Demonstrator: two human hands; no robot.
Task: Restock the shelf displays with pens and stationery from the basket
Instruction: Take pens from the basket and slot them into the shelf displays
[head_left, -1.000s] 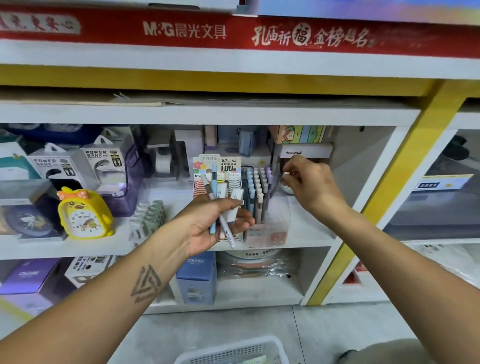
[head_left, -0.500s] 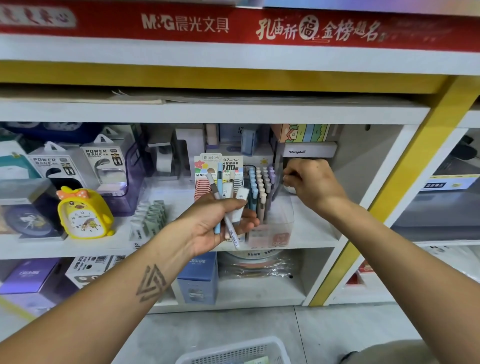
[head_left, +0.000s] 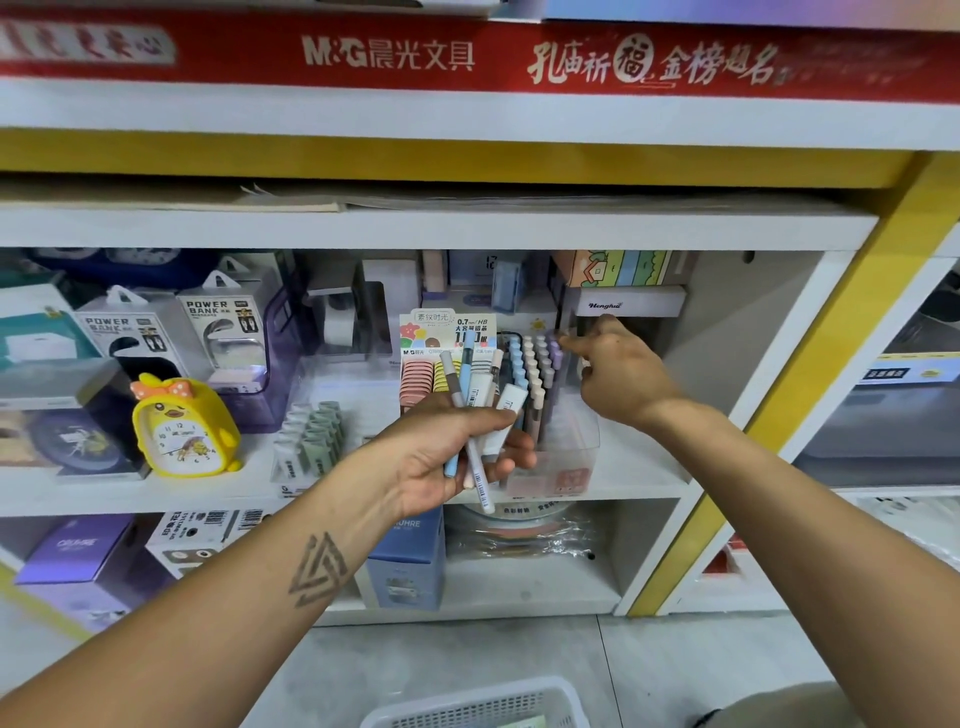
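1. The white middle shelf (head_left: 639, 480) carries a yellow duck clock (head_left: 182, 428), two power bank boxes (head_left: 171, 338), a row of green-capped items (head_left: 311, 441) and a clear pen display (head_left: 540, 415).
2. The lower shelf (head_left: 519, 597) holds a blue box (head_left: 408, 564), a purple box (head_left: 78, 556) and a plastic-wrapped round item (head_left: 519, 530).
3. A white basket (head_left: 467, 706) stands on the floor (head_left: 441, 660).

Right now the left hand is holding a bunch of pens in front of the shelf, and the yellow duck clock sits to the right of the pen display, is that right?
Not quite. In the head view the left hand does hold the pens, but the yellow duck clock sits to the left of the pen display, not the right.
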